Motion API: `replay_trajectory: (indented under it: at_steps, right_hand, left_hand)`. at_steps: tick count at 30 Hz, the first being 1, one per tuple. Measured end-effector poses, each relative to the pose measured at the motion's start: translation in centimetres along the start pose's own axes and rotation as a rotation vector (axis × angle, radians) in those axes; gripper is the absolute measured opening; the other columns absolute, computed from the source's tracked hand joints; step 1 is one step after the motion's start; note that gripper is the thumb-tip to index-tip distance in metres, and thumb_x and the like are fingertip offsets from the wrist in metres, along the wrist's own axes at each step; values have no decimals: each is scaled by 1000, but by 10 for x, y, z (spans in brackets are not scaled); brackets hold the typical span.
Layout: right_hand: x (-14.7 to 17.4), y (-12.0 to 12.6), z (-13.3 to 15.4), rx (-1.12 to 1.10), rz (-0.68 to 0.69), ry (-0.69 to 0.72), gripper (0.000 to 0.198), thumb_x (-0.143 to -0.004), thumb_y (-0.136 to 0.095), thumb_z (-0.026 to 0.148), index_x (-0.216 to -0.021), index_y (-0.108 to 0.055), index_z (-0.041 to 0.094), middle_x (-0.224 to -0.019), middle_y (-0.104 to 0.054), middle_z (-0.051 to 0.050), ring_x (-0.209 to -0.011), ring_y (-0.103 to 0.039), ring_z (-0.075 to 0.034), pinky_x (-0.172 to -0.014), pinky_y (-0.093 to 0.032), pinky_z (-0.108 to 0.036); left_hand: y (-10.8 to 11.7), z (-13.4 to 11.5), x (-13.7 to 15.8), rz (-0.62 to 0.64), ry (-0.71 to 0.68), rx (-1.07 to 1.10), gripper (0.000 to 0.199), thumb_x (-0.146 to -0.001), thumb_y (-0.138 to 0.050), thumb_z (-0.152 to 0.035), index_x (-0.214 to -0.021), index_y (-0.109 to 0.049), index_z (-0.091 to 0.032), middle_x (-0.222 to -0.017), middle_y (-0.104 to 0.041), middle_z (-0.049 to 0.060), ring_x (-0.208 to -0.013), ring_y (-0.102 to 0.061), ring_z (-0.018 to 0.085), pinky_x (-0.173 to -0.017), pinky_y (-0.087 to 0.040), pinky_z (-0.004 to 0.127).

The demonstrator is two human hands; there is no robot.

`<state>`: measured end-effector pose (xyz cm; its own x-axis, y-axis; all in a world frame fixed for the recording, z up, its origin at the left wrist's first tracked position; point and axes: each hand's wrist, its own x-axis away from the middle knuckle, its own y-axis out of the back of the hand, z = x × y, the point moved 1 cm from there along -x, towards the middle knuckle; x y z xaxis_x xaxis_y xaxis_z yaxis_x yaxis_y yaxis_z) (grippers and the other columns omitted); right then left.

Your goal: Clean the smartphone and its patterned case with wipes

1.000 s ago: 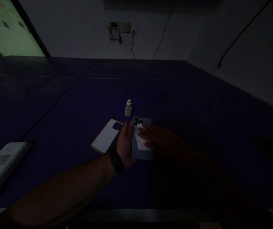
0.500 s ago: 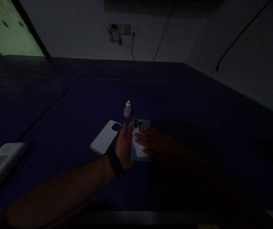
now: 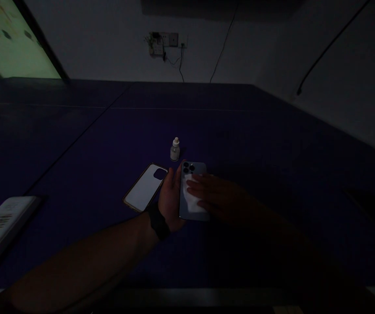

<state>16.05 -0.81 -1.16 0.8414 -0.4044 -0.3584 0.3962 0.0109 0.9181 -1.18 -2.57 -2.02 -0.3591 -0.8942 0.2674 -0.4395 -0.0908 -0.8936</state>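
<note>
A blue-grey smartphone (image 3: 184,198) lies back up in my left hand (image 3: 170,200), which grips it along its left edge; a dark watch band (image 3: 157,221) circles that wrist. Pressed on the phone's back is a white tissue (image 3: 192,203), below the camera lenses. My right hand (image 3: 218,196) holds the tissue there under its extended fingers, its lower part lost in shadow. To the left, a phone case (image 3: 143,192) with a gold-brown rim rests on the dark purple surface, close beside my left hand. A small bottle (image 3: 174,150) with a white cap stands just beyond the phone.
A white box (image 3: 5,218) lies at the left on the purple surface (image 3: 239,135). Farther back, wall sockets (image 3: 165,41) have plugs and hanging cords. A dark cable (image 3: 328,50) runs down the right wall. The room is dim, with a bright pane (image 3: 13,43) at upper left.
My right hand has shifted very slightly with the tissue on the phone's back, and the tissue looks more creased. My left hand keeps its hold on the phone.
</note>
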Motion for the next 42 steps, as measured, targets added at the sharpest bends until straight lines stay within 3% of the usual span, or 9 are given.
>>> replay_trajectory:
  at_steps: [3, 8, 14, 17, 23, 28, 33, 38, 42]
  right_hand:
    - [0, 3, -2, 41, -17, -82, 40, -104, -50, 20, -143, -61, 16, -152, -58, -12, -147, -49, -26, -122, -42, -51]
    - [-4, 6, 13, -64, 66, 114, 37, -107, -49, 22, -141, -62, 15, -145, -65, -9, -147, -49, -21, -122, -43, -43]
    - [-2, 5, 4, 87, -134, 69, 29, -104, -56, 22, -130, -69, 18, -135, -72, -11, -130, -65, -24, -110, -54, -44]
    - [-2, 6, 10, 62, -157, 141, 22, -102, -62, 25, -119, -71, 17, -121, -79, -8, -114, -71, -22, -103, -58, -41]
    - [-1, 1, 26, -101, 8, 157, 48, -102, -59, 44, -140, -61, 16, -138, -70, -12, -143, -53, -26, -118, -46, -47]
    - [2, -1, 8, 47, -14, -44, 61, -101, -60, 46, -151, -51, 11, -156, -53, -19, -150, -43, -34, -120, -43, -56]
    - [1, 1, 17, -104, 54, 102, 65, -99, -60, 57, -147, -56, 13, -151, -59, -16, -150, -45, -28, -125, -36, -49]
    - [1, 0, 9, 23, -7, -64, 65, -103, -56, 50, -155, -48, 12, -157, -51, -20, -152, -40, -33, -122, -40, -56]
    - [0, 1, 17, -88, 68, 33, 66, -101, -58, 57, -151, -53, 14, -156, -53, -16, -152, -42, -29, -125, -36, -52]
  left_hand:
    - [-2, 0, 0, -52, -27, 0, 55, -107, -32, -55, -149, -51, -25, -120, -71, 8, -97, -71, 20, -92, -54, 35]
    - [0, -1, 1, -36, 27, -11, 58, -106, -31, -59, -153, -44, -29, -113, -72, 8, -77, -68, 18, -83, -55, 37]
    - [2, 0, 0, 25, 40, 78, 55, -104, -36, -61, -144, -53, -27, -93, -68, 4, -65, -61, 15, -64, -50, 29]
    - [7, -1, -1, 70, 82, 76, 59, -101, -38, -66, -139, -57, -25, -85, -66, 4, -57, -55, 15, -58, -48, 29]
    - [11, -4, 0, 62, 135, 72, 67, -99, -35, -71, -141, -56, -23, -80, -66, 4, -52, -54, 15, -54, -47, 28]
    - [2, -2, -1, -8, 24, 108, 66, -106, -21, -60, -154, -45, -22, -114, -72, 12, -92, -71, 21, -83, -55, 33]
    - [11, -2, -4, 41, 113, 150, 63, -102, -35, -66, -151, -48, -28, -83, -67, 3, -53, -57, 13, -53, -48, 25]
    - [3, -1, -2, -1, 26, 127, 68, -106, -22, -61, -156, -44, -20, -111, -72, 12, -90, -71, 21, -84, -55, 33]
    - [7, -1, -3, -1, 82, 129, 69, -103, -27, -67, -157, -42, -27, -85, -69, 4, -56, -59, 14, -61, -51, 28]
